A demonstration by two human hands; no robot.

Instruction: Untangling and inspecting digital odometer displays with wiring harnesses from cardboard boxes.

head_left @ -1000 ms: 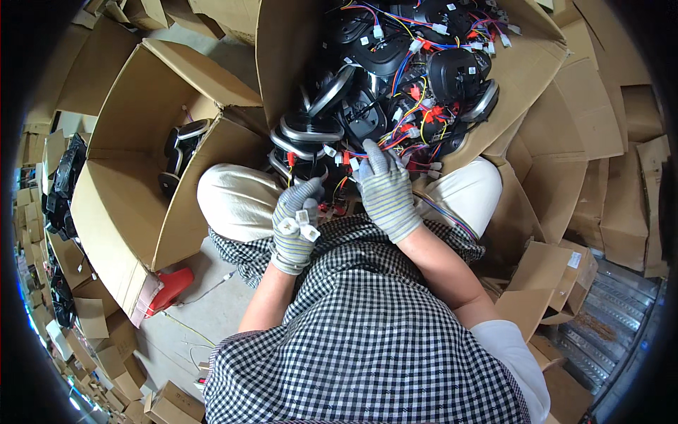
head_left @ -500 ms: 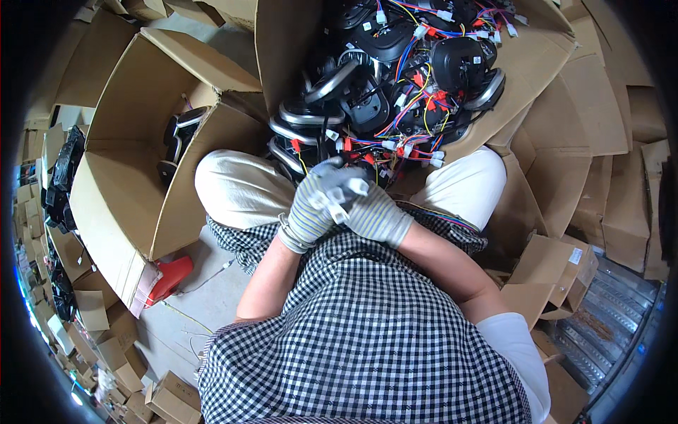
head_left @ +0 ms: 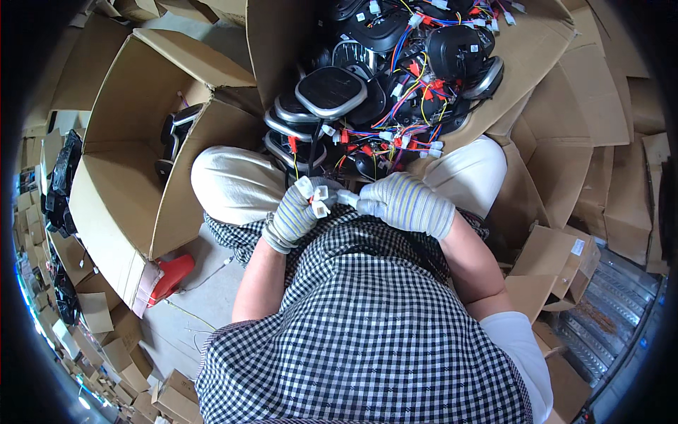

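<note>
Head cam: big carton (head_left: pixel 526 63) is full of black units (head_left: pixel 452 53) and tangled wires. Just this side of the carton, left hand (head_left: pixel 295 215) has its fingers curled round some white connectors (head_left: pixel 313 196). Right hand (head_left: pixel 413 205), beside it, has fingers pinched together, can't tell on what. Another box (head_left: pixel 116 191) sits left of the carton.
</note>
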